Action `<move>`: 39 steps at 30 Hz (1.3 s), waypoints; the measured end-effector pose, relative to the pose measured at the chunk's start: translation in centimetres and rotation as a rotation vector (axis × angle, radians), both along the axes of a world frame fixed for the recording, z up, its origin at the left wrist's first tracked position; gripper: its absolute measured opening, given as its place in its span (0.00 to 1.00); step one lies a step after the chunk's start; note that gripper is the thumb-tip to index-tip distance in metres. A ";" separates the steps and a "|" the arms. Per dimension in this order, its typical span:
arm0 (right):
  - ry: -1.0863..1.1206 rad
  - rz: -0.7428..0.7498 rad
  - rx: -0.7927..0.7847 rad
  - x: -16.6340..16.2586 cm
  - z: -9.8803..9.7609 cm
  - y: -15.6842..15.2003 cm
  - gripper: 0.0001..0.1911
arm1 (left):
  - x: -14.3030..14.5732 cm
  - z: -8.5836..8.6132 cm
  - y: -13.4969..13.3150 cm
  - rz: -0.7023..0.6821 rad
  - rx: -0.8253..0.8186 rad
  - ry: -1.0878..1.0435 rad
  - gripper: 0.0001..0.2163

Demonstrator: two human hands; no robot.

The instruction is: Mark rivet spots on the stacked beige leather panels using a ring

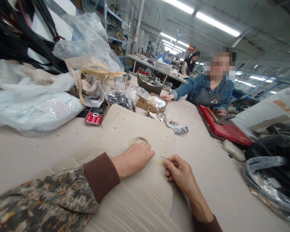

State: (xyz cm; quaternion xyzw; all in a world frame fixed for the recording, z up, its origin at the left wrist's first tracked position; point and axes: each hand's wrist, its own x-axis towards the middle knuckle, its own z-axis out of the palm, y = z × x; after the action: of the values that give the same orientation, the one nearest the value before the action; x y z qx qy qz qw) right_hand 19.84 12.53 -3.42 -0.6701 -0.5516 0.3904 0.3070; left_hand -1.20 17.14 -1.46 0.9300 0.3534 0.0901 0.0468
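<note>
My left hand (135, 159) is closed over a beige panel, its fingers curled down. A roll of tape (140, 139) shows as a ring behind its knuckles and appears to be held in it. My right hand (180, 170) pinches a thin, pointed metal piece (163, 157) at the panel's right side. By those fingertips is a small yellow bit (161, 162); whether it is part of the metal piece I cannot tell. The beige panel (140, 124) lies on top of a stack of similar sheets, with several small gold-coloured studs near its edges.
Beyond the panel are a red phone (95, 115), bagged black parts (120, 99) and a cardboard box of small hardware (143, 104). Plastic-wrapped bundles (36, 109) crowd the left. Across the table sits a co-worker (207, 90) by a red board (222, 125). Black bags (270, 164) lie right.
</note>
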 end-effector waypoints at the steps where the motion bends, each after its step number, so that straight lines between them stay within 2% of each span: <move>1: -0.030 0.041 0.039 0.1 -0.1 -0.2 0.14 | 0.0 0.0 0.0 -0.006 0.001 -0.002 0.07; 4: -0.213 0.124 0.233 0.0 -0.3 -0.5 0.13 | -0.2 -0.2 0.1 -0.017 0.015 -0.005 0.07; 7: -0.328 0.103 0.342 -0.8 -0.4 -0.5 0.11 | -0.2 -0.4 0.1 -0.031 0.032 -0.005 0.07; 13: -0.509 0.067 0.303 -2.4 0.2 -0.1 0.11 | 0.2 0.5 0.2 -0.017 0.004 -0.053 0.08; 16: -0.486 0.076 0.289 -2.5 0.6 -0.2 0.10 | 0.2 1.2 0.4 0.022 -0.011 -0.133 0.07; 19: -0.398 0.177 0.270 -2.0 1.0 -0.4 0.12 | 0.2 1.5 0.4 0.017 -0.064 -0.257 0.07; 22: -0.339 0.318 0.224 -1.3 1.5 -0.5 0.20 | 0.2 1.6 0.2 -0.048 -0.144 -0.380 0.09; 24: -0.283 0.332 0.218 -0.9 1.6 -0.3 0.19 | 0.2 1.6 0.0 -0.076 -0.185 -0.432 0.09; 27: -0.136 0.197 0.381 -0.6 1.7 0.0 0.10 | 0.3 1.3 -0.1 -0.077 -0.174 -0.470 0.11; 29: -0.084 0.139 0.554 -0.8 1.7 0.1 0.10 | 0.3 1.0 -0.1 -0.081 -0.134 -0.469 0.17; 32: -0.121 0.205 0.752 -1.4 2.0 0.2 0.10 | 0.5 0.7 -0.2 -0.078 -0.099 -0.421 0.21; 35: -0.201 0.263 0.838 -2.1 2.0 0.1 0.09 | 0.7 0.7 -0.4 -0.066 -0.074 -0.385 0.19; 39: -0.361 0.228 0.932 -2.4 1.4 0.2 0.10 | 0.9 1.1 -0.6 -0.047 -0.085 -0.350 0.13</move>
State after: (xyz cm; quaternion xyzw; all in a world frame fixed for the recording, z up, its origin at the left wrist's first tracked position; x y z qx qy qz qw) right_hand 17.42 12.73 -2.00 -0.4543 -0.7808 0.0121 0.4287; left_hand -0.28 16.57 -0.31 0.9053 0.3216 0.2343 0.1488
